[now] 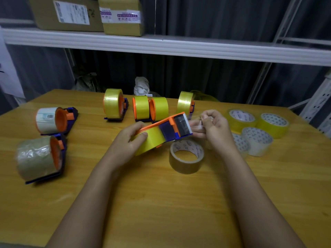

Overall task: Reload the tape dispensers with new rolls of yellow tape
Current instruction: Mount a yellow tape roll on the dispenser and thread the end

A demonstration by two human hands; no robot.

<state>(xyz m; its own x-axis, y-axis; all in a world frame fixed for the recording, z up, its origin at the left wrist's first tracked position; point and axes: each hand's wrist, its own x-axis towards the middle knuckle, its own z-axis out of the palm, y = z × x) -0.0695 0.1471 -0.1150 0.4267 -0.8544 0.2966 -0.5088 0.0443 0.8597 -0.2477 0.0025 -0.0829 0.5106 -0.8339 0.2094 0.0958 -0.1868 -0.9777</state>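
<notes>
left hand [131, 138]: fingers grip yellow roll [150, 140] in dispenser [172, 128]
right hand [213, 125]: fingers pinch tape end [198, 123]
box label [71, 13]: text unreadable, blurred

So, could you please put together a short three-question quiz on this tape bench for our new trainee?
1. True or false: the left hand holds the dispenser by its yellow roll.
2. What does the right hand pinch?
A the tape end by the blade
B the brown roll
C a box
3. Where does the brown roll lie?

Key: 1 true; 2 A; 3 flat on the table, below the held dispenser.
</notes>
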